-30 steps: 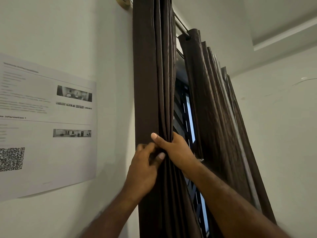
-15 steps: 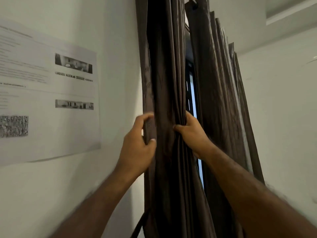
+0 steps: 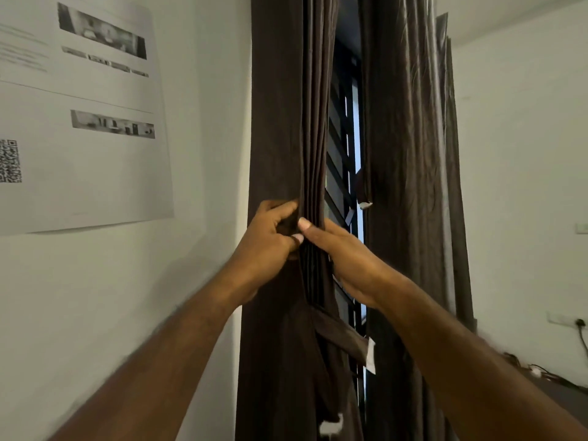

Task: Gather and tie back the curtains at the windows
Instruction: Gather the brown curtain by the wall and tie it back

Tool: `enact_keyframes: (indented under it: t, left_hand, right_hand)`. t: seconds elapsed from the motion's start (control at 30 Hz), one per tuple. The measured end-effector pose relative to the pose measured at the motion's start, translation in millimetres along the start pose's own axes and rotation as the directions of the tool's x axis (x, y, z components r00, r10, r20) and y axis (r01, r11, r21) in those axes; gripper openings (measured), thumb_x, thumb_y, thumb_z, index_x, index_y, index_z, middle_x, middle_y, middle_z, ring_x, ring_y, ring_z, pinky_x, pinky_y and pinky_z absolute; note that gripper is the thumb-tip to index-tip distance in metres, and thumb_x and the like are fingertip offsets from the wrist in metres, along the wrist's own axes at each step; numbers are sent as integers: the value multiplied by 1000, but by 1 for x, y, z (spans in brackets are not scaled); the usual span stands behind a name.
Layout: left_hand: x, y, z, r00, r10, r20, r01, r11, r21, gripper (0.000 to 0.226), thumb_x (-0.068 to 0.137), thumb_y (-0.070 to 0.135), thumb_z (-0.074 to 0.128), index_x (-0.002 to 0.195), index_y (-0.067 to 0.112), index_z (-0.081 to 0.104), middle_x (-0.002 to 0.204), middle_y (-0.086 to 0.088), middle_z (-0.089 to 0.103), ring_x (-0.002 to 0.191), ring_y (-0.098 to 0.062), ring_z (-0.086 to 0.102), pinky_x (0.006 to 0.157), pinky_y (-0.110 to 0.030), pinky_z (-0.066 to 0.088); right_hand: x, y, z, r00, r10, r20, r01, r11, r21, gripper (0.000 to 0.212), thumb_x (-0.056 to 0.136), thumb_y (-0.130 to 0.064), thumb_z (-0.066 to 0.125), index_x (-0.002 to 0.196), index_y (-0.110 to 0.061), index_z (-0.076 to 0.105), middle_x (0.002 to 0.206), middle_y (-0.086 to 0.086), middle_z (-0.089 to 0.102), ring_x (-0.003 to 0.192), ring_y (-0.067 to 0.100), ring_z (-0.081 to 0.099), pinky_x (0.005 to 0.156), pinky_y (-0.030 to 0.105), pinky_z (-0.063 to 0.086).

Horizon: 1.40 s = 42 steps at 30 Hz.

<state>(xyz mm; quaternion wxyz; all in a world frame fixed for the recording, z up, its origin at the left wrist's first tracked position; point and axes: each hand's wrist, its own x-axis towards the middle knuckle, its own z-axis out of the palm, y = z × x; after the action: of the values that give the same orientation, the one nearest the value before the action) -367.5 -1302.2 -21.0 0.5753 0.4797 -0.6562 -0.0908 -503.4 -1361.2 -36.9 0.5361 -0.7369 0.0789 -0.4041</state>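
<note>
While both hands clamp it mid-height, the left curtain [image 3: 280, 122] hangs bunched into tight vertical pleats hard against the white wall [image 3: 210, 154]. Left hand [image 3: 267, 246] is curled closed around the outer folds, thumb tucked at the front; right hand [image 3: 346, 259] wraps the inner edge from the window side, thumb pressed on the pleats, touching the left thumb. Fingers of the right hand are hidden behind the fabric.

A matching brown tie-back strap [image 3: 340, 335] angles down-right from the bundle just below the hands, loose end with a white tag. Second white tag low on the bundle.

Right curtain [image 3: 410, 154] hangs gathered too, well apart from the left one; its own short strap [image 3: 362, 189] dangles at its inner edge. Between the two, a narrow gap shows the window grille [image 3: 340, 148] and a strip of daylight.

Printed notice [image 3: 82, 116] with QR code is stuck on the wall left of the curtain, near but not touching. Far right wall has a socket [image 3: 580, 323] with a cable plugged in.
</note>
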Motion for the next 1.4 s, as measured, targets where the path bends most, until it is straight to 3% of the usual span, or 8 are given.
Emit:
enact_keyframes:
  t: [0.3, 0.6, 0.77, 0.9, 1.07, 1.17, 1.3, 1.4]
  left_hand:
    - [-21, -21, 9, 992, -75, 101, 82, 995, -59, 60, 94, 21, 62, 145, 42, 40, 134, 3, 42, 120, -21, 56, 81, -34, 61]
    - [-79, -57, 28, 896, -64, 440, -81, 949, 304, 124, 78, -19, 55, 140, 68, -7, 148, 45, -18, 135, 16, 4, 91, -4, 42]
    - [-78, -77, 39, 961, 109, 254, -178, 946, 269, 85, 87, 4, 65, 149, 46, 24, 158, 28, 13, 145, 4, 23, 110, -17, 30]
    - [-87, -81, 37, 985, 170, 38, -166, 982, -95, 37, 80, 33, 69, 116, 24, 70, 140, 13, 56, 132, -12, 52, 109, -39, 44]
    - [-83, -80, 39, 990, 138, 15, -137, 989, -51, 31, 87, 0, 61, 107, 21, 70, 133, 13, 58, 122, 2, 56, 99, -15, 45]
    - [-79, -79, 36, 992, 119, 47, -118, 992, -38, 38, 83, -6, 68, 106, 23, 74, 131, 22, 59, 122, 4, 56, 99, -11, 42]
    - [-84, -73, 33, 997, 17, -81, -36, 968, -247, 16, 89, 7, 63, 100, 11, 74, 119, 5, 72, 116, -16, 65, 102, -39, 50]
    - [-84, -65, 45, 941, -184, -286, 25, 876, -482, 19, 96, 3, 51, 99, 6, 70, 103, -11, 75, 105, -27, 69, 96, -49, 53]
  right_hand:
    - [-29, 23, -28, 945, 145, 293, -59, 958, -282, 100, 79, 15, 68, 149, -43, 27, 137, -18, 52, 126, -3, 51, 90, 21, 54]
    - [-30, 34, -24, 999, -35, -35, 29, 985, -170, 51, 89, 3, 64, 127, -28, 51, 109, -11, 73, 102, 2, 70, 80, 16, 56]
    - [-28, 37, -23, 996, -10, -85, 6, 999, -46, 42, 92, 5, 59, 124, -22, 58, 102, -7, 77, 100, 10, 73, 79, 20, 58]
    - [-29, 41, -26, 994, 57, -90, -56, 998, 11, 47, 91, 7, 60, 128, -22, 56, 104, -7, 77, 100, 10, 73, 82, 22, 59]
    - [-40, 40, -31, 978, 151, 143, -120, 971, -209, 85, 70, 8, 78, 121, -51, 44, 113, -19, 69, 105, -2, 68, 82, 20, 57]
    - [-43, 39, -35, 977, 176, 116, -145, 961, -235, 86, 71, 24, 68, 120, -44, 47, 110, -6, 69, 99, 3, 71, 75, 20, 58]
    - [-44, 34, -37, 976, 208, 58, -197, 968, -156, 79, 70, 34, 49, 117, -29, 56, 99, -4, 74, 93, 12, 73, 75, 25, 59]
    - [-44, 35, -30, 974, 213, -72, -215, 976, -21, 70, 65, 32, 38, 110, -16, 64, 105, 14, 72, 99, 30, 68, 89, 51, 55]
